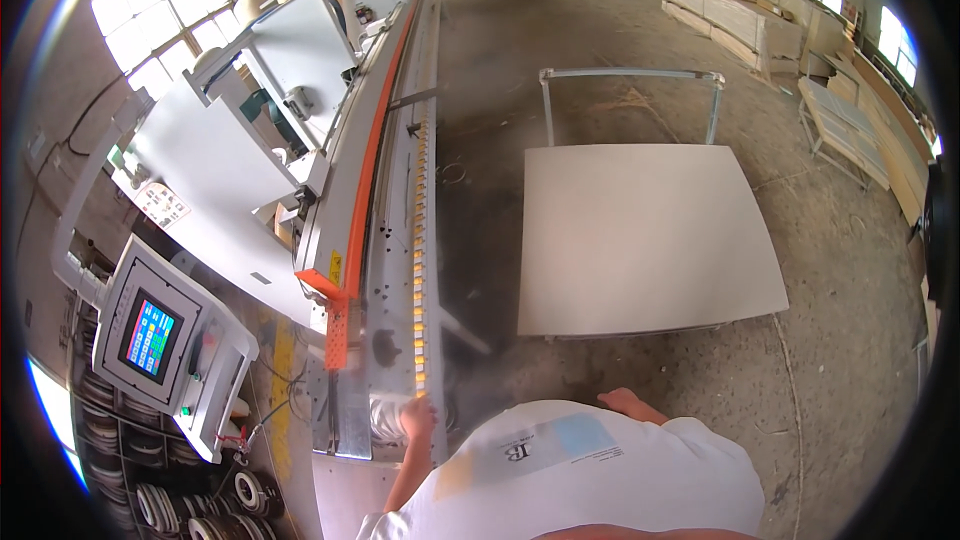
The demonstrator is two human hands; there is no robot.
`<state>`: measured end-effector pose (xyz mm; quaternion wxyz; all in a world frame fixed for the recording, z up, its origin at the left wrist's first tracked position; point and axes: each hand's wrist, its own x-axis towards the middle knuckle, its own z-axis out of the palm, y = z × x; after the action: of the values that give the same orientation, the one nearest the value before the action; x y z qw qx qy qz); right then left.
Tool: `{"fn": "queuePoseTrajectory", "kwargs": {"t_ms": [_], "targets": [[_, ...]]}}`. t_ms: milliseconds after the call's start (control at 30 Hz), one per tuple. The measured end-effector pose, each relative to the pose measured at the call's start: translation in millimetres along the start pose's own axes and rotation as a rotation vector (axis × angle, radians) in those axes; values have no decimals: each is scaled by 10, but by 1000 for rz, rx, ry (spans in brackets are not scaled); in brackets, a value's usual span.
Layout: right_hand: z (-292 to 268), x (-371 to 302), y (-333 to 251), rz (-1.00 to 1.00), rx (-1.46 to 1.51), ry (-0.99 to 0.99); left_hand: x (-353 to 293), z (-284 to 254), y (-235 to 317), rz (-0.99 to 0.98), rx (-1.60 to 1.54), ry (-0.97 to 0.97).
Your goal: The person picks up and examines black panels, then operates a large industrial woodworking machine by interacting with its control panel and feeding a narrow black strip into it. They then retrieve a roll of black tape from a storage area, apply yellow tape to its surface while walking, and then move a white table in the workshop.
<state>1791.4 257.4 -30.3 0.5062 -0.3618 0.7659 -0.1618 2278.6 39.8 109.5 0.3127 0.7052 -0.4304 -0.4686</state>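
Observation:
My left hand (418,418) is at the near end of a long grey edge banding machine (385,380), beside the last of its yellow-and-white rollers (420,290). Its fingers are too small and foreshortened to show their grip, and nothing can be made out in it. In front of my body on the right, my right hand (630,403) is held low with its fingers loosely out and nothing in them. Ahead of it, apart from the hand, a large pale board (645,240) lies flat on a stand with a metal frame (630,73).
On the left, a control panel (165,340) with a lit screen hangs from an arm. Below it are several rolls of edging tape (255,492). An orange guard (337,335) marks the machine's near end. Stacked boards (725,25) and a slatted stand (842,125) line the right side.

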Motion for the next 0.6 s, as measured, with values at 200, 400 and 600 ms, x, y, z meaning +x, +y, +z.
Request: {"fn": "queuePoseTrajectory", "kwargs": {"t_ms": [200, 400, 600], "targets": [[-20, -113, -202, 96, 49, 22, 21, -38, -84, 4, -32, 3], [53, -125, -187, 43, 120, -46, 22, -68, -139, 26, -51, 11], [164, 222, 279, -238, -167, -123, 51, -39, -90, 9, -55, -13]]}}
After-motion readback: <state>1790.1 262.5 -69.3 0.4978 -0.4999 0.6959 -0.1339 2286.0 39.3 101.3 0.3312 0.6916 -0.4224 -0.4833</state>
